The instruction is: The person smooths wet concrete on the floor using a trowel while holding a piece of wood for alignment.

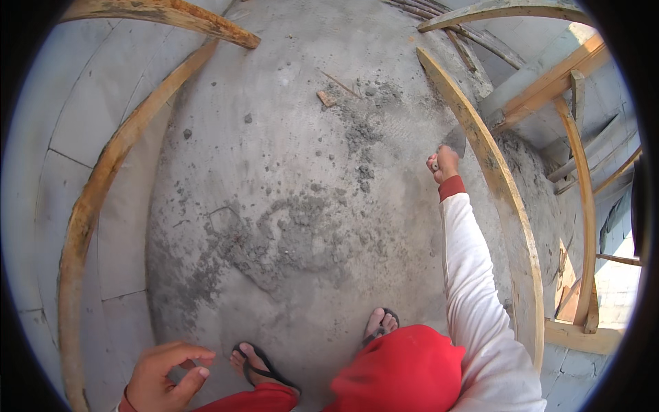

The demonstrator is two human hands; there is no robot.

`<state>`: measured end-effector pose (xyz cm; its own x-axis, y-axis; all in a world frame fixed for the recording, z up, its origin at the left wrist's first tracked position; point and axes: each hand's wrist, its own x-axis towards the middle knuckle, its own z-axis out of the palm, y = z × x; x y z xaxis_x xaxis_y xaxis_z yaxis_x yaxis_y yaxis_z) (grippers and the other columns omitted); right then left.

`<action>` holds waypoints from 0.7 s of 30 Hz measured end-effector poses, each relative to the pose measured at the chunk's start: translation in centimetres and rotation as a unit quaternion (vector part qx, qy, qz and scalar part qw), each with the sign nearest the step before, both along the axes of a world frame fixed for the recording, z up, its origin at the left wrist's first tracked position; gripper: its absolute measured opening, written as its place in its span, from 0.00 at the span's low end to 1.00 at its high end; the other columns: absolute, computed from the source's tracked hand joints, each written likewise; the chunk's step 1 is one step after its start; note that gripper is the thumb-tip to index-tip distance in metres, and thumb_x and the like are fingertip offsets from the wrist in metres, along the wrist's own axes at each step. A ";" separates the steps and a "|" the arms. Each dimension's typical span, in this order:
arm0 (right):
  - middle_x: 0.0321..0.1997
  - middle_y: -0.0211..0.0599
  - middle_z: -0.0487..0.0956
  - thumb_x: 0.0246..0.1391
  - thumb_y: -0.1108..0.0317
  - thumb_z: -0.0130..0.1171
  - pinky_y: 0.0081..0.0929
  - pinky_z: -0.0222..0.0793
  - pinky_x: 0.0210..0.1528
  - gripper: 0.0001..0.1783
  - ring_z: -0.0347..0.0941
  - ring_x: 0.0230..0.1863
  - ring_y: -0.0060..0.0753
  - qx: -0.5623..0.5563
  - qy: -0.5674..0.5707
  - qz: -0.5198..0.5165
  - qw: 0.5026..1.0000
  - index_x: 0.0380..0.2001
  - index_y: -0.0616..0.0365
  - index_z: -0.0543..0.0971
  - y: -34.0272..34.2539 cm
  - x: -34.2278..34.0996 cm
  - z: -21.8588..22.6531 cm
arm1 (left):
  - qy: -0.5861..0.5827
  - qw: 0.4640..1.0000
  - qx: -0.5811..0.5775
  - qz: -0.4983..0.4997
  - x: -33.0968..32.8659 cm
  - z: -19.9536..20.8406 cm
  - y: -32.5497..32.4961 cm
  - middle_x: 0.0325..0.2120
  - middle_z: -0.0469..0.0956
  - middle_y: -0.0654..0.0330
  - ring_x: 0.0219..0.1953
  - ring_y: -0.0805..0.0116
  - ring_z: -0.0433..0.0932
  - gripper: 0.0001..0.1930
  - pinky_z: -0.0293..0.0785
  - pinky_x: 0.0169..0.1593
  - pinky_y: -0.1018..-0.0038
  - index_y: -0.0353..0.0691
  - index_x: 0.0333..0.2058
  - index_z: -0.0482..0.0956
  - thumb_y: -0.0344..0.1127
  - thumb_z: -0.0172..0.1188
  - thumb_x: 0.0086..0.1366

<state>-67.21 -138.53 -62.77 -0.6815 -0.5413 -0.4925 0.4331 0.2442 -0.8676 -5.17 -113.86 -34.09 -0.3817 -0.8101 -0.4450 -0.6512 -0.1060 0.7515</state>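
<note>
My right hand (445, 163) is closed around the handle of a trowel (455, 140), with my arm stretched forward to the right. The grey metal blade points away from me, close beside a long wooden board (480, 137). At the lower left, my left hand (168, 374) is raised with thumb and fingers curved apart and nothing between them. Wet grey mortar (295, 230) lies in a rough patch on the concrete floor (274, 103) ahead of my feet. A smaller trail of mortar lumps (364, 134) is scattered farther off, left of the trowel.
A bent-looking timber (82, 226) runs along the block wall (68, 165) on the left. Upright and slanting timbers (583, 206) stand at the right. A small wood piece (326, 99) and a thin stick (340, 84) lie on the floor. My sandalled feet (261, 364) are at the bottom.
</note>
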 end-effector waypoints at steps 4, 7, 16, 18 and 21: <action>0.26 0.33 0.69 0.64 0.69 0.47 0.22 0.66 0.15 0.05 0.65 0.19 0.24 0.019 -0.016 0.055 0.998 0.41 0.56 0.66 -4.2 -2.0 1.3 | -0.031 0.998 -0.010 0.045 1.4 -0.7 1.0 0.31 0.84 0.56 0.31 0.67 0.82 0.10 0.76 0.38 0.73 0.34 0.40 0.84 0.29 0.64 0.60; 0.26 0.33 0.69 0.65 0.69 0.48 0.22 0.64 0.15 0.05 0.64 0.19 0.23 0.063 -0.007 0.219 0.974 0.41 0.56 0.66 -6.0 1.9 1.8 | -0.053 0.995 -0.001 0.087 1.3 0.2 1.0 0.29 0.84 0.56 0.30 0.67 0.81 0.10 0.76 0.37 0.73 0.34 0.39 0.84 0.30 0.64 0.59; 0.24 0.31 0.67 0.64 0.68 0.49 0.22 0.64 0.15 0.05 0.65 0.18 0.23 0.053 0.068 0.095 0.992 0.38 0.54 0.64 -4.3 2.3 -0.7 | -0.035 0.998 -0.022 0.055 0.6 0.1 0.5 0.29 0.84 0.56 0.28 0.67 0.81 0.10 0.76 0.36 0.72 0.34 0.39 0.84 0.32 0.64 0.60; 0.25 0.31 0.67 0.64 0.68 0.48 0.24 0.65 0.15 0.05 0.66 0.19 0.23 0.051 0.046 0.145 0.987 0.38 0.54 0.64 -4.4 7.1 -2.1 | -0.046 0.997 -0.008 0.063 0.9 0.7 0.8 0.29 0.84 0.56 0.29 0.66 0.81 0.10 0.76 0.36 0.72 0.34 0.40 0.84 0.32 0.64 0.61; 0.25 0.38 0.70 0.63 0.68 0.49 0.29 0.67 0.15 0.06 0.67 0.18 0.28 0.049 0.066 0.268 0.960 0.38 0.58 0.66 -4.7 11.5 -0.6 | -0.029 0.999 -0.016 0.038 0.8 -0.2 0.3 0.30 0.84 0.56 0.30 0.66 0.82 0.10 0.76 0.37 0.71 0.34 0.41 0.84 0.33 0.64 0.62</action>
